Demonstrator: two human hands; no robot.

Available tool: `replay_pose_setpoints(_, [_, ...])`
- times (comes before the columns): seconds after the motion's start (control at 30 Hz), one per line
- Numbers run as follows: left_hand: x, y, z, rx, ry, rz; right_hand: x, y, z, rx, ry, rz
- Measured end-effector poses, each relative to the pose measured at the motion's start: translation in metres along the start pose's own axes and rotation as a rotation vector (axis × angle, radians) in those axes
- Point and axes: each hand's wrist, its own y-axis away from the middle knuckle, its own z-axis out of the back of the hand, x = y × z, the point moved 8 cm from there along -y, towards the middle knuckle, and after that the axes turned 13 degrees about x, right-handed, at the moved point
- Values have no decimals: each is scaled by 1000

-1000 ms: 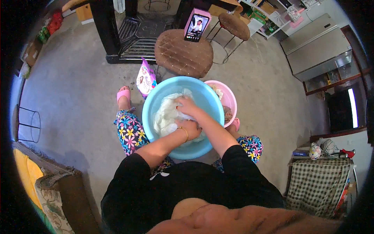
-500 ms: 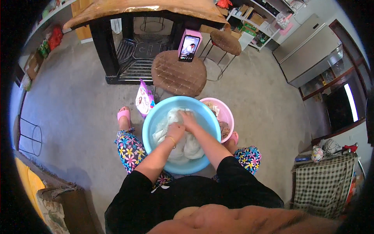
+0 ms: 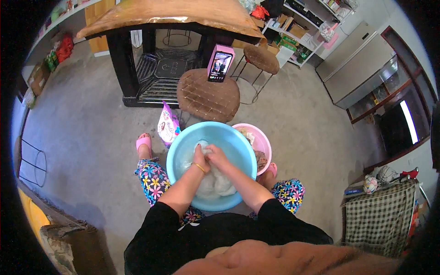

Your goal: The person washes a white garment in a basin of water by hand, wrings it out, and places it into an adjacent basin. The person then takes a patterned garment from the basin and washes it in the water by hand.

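Between my knees stands a light blue basin (image 3: 172, 167) of cloudy water with a wet white cloth (image 3: 215, 184) bunched in it. My left hand (image 3: 200, 158), a yellow band on its wrist, is closed round a gathered part of the cloth. Right beside it, my right hand (image 3: 216, 156) grips the same bunch, its fingers curled toward the left. The rest of the cloth lies partly under water on the near side. What kind of garment or cloth it is does not show.
Behind the blue basin on the right, a pink basin (image 3: 267, 145) holds clothes. A purple and white bag (image 3: 167, 126) stands at the left. Ahead, a phone (image 3: 220, 67) leans against a pink box on a brown padded stool (image 3: 208, 101), near a black-legged table (image 3: 123, 68).
My right hand was spread over the cloth; now it has curled shut on it beside my left hand. My left hand has turned and moved slightly left. The whole view has shifted a little.
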Motion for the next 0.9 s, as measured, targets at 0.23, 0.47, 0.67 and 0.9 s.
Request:
replay_pose_setpoints(0.23, [-6,22,-29,32,0,89,73,68,-9,-66,268,189])
replay_pose_setpoints(0.47, [-5,-20,8,369,-851,-320,89,60,-13,-224,560,186])
replay_pose_setpoints(0.67, [18,-1,-9,51,72,-79,48,24,32,-404,616,70])
replay_pose_setpoints(0.9, [-8,15,-1,-174,-191,-189,15,17,53,-454,585,-11])
